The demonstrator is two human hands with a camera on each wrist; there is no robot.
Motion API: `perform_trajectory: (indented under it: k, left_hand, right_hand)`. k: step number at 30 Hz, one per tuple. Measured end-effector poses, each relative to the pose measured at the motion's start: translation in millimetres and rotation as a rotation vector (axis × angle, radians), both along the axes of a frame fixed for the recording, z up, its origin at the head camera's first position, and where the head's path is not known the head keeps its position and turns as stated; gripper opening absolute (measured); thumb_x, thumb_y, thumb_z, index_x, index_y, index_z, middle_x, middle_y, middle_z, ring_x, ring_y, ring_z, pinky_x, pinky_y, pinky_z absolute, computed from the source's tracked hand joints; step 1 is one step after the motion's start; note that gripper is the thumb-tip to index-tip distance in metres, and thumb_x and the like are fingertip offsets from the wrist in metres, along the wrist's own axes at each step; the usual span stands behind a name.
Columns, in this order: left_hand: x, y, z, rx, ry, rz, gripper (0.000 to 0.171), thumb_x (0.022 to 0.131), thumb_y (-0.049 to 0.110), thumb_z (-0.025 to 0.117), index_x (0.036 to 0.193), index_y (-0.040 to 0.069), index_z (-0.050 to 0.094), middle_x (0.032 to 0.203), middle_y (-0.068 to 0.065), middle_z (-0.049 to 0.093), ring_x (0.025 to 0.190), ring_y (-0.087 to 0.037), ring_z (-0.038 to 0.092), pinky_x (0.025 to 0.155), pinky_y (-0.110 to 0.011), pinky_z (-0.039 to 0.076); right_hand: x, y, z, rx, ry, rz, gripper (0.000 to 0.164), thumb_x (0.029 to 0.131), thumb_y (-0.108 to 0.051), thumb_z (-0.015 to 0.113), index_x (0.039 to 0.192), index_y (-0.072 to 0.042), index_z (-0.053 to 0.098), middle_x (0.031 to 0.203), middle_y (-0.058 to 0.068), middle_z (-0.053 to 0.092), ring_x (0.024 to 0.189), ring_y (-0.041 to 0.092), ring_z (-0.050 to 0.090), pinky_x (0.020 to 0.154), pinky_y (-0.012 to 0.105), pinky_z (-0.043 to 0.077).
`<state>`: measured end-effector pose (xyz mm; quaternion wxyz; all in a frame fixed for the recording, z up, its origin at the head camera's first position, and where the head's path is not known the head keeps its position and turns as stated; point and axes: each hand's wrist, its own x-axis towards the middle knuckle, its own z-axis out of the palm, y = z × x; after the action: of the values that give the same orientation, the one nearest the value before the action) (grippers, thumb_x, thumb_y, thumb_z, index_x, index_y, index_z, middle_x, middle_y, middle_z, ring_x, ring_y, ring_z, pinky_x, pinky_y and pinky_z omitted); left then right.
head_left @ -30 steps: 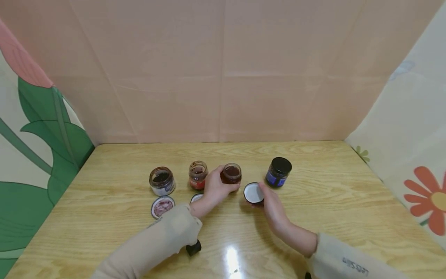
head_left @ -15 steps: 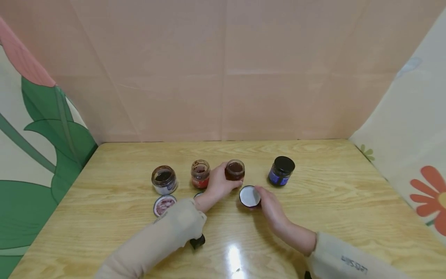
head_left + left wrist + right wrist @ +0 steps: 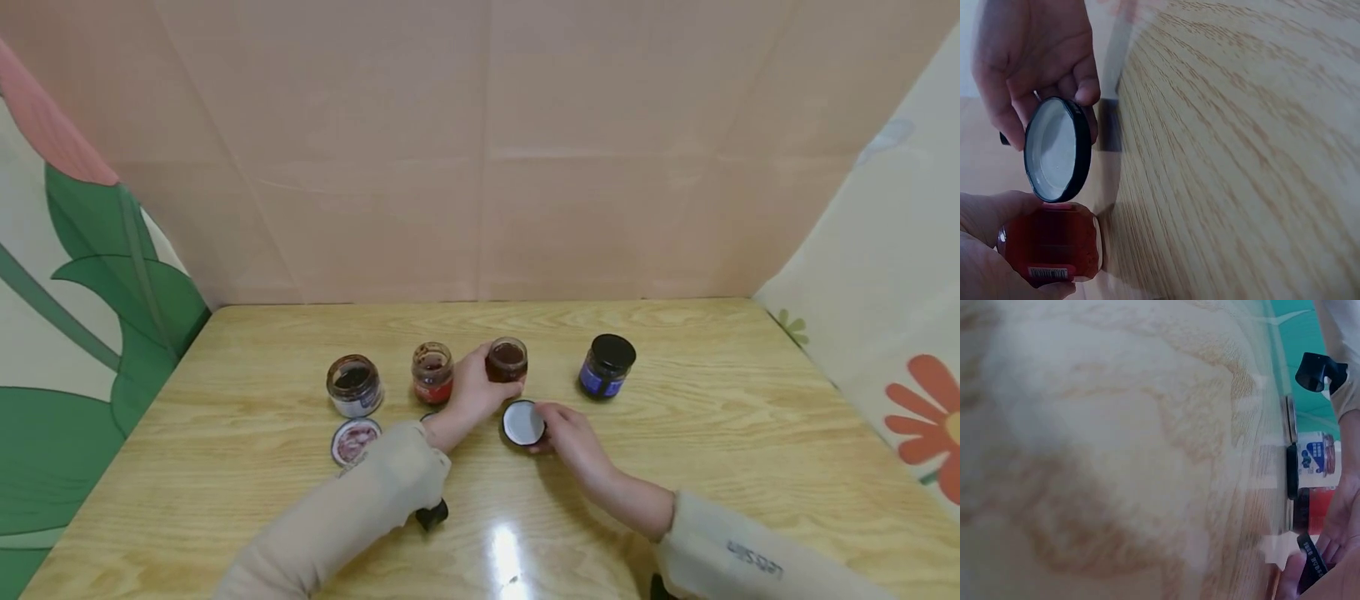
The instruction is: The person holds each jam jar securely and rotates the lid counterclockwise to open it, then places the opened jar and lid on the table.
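Note:
My left hand (image 3: 471, 392) grips a small glass jar (image 3: 507, 357) of dark red-brown contents, its mouth uncovered. A barcode label shows on this jar (image 3: 1054, 244) in the left wrist view. Just nearer to me, my right hand (image 3: 573, 442) pinches a black-rimmed lid (image 3: 522, 423) by its right edge, pale inside facing up toward my head. In the left wrist view the lid (image 3: 1054, 150) stands tilted close to the jar; whether it touches the table is unclear. The right wrist view catches only the lid's dark edge (image 3: 1312, 565) with lettering.
Left of my hand stand an uncovered red-labelled jar (image 3: 432, 375) and an uncovered white-labelled jar (image 3: 355, 387). A stained lid (image 3: 356, 442) lies before the latter; another lid is mostly behind my left wrist. A black-capped, blue-labelled jar (image 3: 607, 367) stands at right.
My right hand has carried the lid leftward, from the right of the jar to just in front of it. The left hand keeps its grip on the jar. The head view has shifted slightly.

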<state>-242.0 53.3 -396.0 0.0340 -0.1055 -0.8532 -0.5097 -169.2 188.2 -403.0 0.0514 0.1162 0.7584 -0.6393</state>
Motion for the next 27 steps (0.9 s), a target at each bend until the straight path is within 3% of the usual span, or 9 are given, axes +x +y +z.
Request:
perform_trajectory:
  k: [5, 10, 22, 27]
  left_hand:
    - [-0.3, -1.0, 0.0, 0.022, -0.023, -0.003, 0.063, 0.070, 0.008, 0.083, 0.127, 0.000, 0.057, 0.119, -0.015, 0.066, 0.116, -0.029, 0.058, 0.103, -0.040, 0.042]
    - [-0.3, -1.0, -0.4, 0.050, -0.046, -0.005, 0.063, 0.070, 0.007, 0.083, 0.128, 0.002, 0.057, 0.120, -0.014, 0.065, 0.118, -0.027, 0.057, 0.104, -0.038, 0.041]
    - [0.6, -1.4, 3.0, 0.028, -0.023, -0.004, 0.065, 0.069, 0.008, 0.084, 0.128, 0.002, 0.058, 0.119, -0.015, 0.066, 0.116, -0.028, 0.058, 0.103, -0.040, 0.042]
    - [0.7, -1.9, 1.7, 0.010, -0.007, 0.000, 0.064, 0.068, 0.008, 0.084, 0.127, 0.001, 0.058, 0.117, -0.015, 0.067, 0.115, -0.028, 0.059, 0.102, -0.040, 0.043]
  right_hand:
    - [-2.3, 1.5, 0.7, 0.115, 0.015, -0.005, 0.036, 0.097, -0.017, 0.048, 0.110, 0.013, 0.062, 0.074, 0.001, 0.059, 0.063, 0.010, 0.051, 0.060, 0.023, 0.044]
    - [-5.1, 3.1, -1.3, 0.135, 0.026, -0.003, 0.032, 0.096, -0.014, 0.050, 0.106, 0.013, 0.064, 0.063, -0.003, 0.052, 0.059, 0.010, 0.047, 0.056, 0.021, 0.040]
    - [-6.6, 5.7, 0.6, 0.201, 0.040, 0.044, 0.035, 0.096, -0.015, 0.054, 0.110, 0.015, 0.063, 0.069, -0.002, 0.058, 0.057, 0.010, 0.050, 0.056, 0.023, 0.044]
    - [-5.6, 6.7, 1.1, 0.256, 0.052, 0.058, 0.031, 0.096, -0.013, 0.052, 0.108, 0.013, 0.065, 0.067, 0.000, 0.058, 0.058, 0.009, 0.047, 0.054, 0.021, 0.039]
